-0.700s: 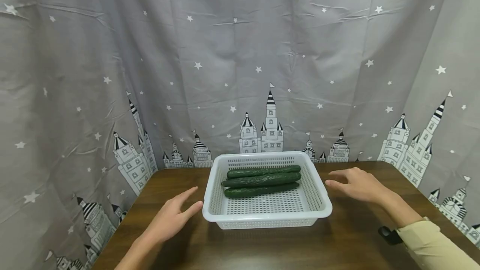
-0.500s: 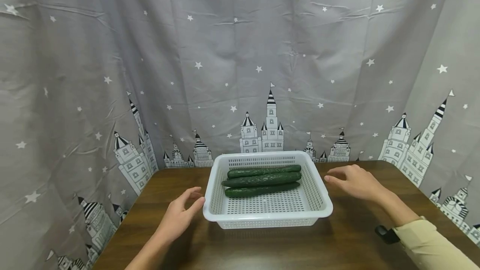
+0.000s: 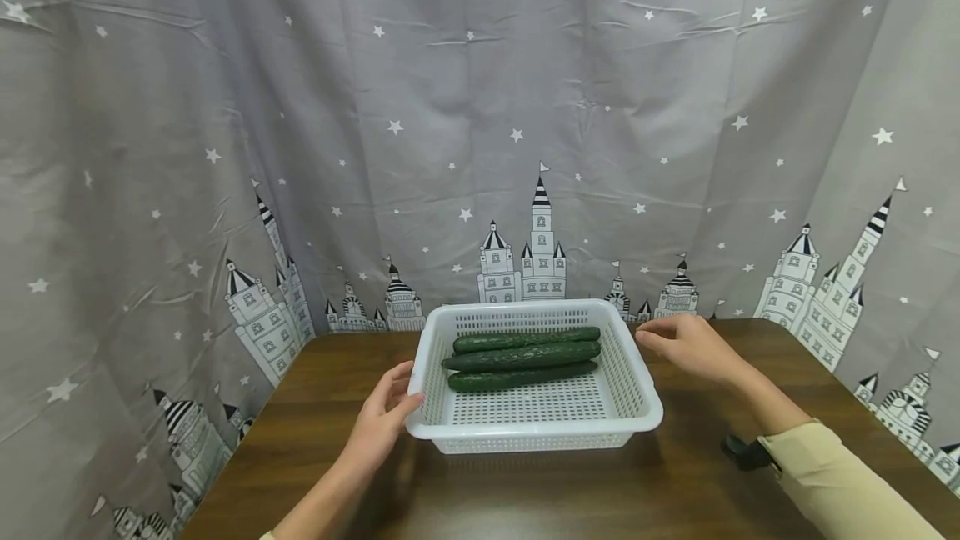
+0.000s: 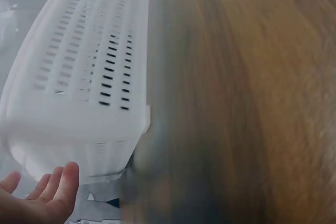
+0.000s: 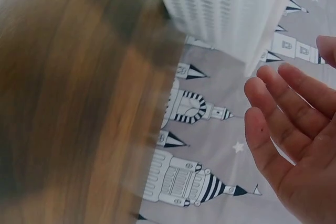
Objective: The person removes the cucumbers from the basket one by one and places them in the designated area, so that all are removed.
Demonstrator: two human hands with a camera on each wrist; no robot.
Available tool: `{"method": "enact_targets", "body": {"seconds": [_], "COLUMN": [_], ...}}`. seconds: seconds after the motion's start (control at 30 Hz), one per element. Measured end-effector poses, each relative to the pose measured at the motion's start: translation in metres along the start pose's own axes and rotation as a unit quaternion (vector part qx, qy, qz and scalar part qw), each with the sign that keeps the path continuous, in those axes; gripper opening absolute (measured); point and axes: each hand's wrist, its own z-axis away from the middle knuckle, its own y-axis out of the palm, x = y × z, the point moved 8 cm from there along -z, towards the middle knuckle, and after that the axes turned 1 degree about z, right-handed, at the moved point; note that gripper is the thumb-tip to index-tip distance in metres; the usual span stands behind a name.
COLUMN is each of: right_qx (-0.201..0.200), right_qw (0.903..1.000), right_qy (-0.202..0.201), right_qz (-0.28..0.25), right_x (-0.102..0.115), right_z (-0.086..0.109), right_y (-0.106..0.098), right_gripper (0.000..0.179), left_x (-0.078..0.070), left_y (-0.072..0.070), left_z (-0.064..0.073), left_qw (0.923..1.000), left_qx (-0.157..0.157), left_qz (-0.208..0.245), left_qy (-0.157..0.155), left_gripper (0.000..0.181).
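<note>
A white perforated plastic basket (image 3: 536,432) stands on the wooden table, with three dark green cucumbers (image 3: 522,357) lying side by side in it. At the basket's left side is my left hand (image 3: 381,415), its thumb tip over the rim and its other fingers beside the outer wall. The left wrist view has these relaxed fingers (image 4: 65,190) close to the basket's end; whether they touch it, I cannot tell. My right hand (image 3: 690,347) hovers just off the right rim near the far corner. Its fingers (image 5: 262,135) are loosely bent and hold nothing.
The brown wooden table (image 3: 517,498) extends around the basket. A grey curtain (image 3: 450,148) printed with stars and castles hangs behind the table and along both sides. A small black object (image 3: 744,452) sits at the right sleeve's cuff.
My left hand has moved right and slightly up to the basket's left rim. My right hand has come a little left, nearer the right rim. The cucumbers lie as before.
</note>
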Motion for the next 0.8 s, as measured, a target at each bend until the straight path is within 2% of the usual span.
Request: {"method": "enact_targets", "body": {"seconds": [0.2, 0.3, 0.5, 0.8], "right_qx": [0.028, 0.033, 0.05, 0.066], "right_qw": [0.9986, 0.9974, 0.991, 0.9839], "right_qy": [0.008, 0.015, 0.022, 0.024], "right_qz": [-0.045, -0.063, -0.122, -0.164], "right_x": [0.008, 0.014, 0.027, 0.042], "right_z": [-0.011, -0.017, -0.031, -0.051], "right_y": [0.004, 0.005, 0.009, 0.013], "right_gripper": [0.043, 0.043, 0.047, 0.044], "left_x": [0.012, 0.015, 0.02, 0.023], "left_y": [0.005, 0.007, 0.008, 0.005], "left_z": [0.0, -0.001, -0.003, 0.001], "left_qw": [0.9997, 0.9996, 0.9992, 0.9988], "left_qx": [-0.006, -0.006, -0.002, -0.003], "left_qz": [0.017, 0.024, 0.04, 0.045], "left_qy": [-0.018, -0.016, -0.005, -0.021], "left_gripper": [0.047, 0.046, 0.045, 0.047]}}
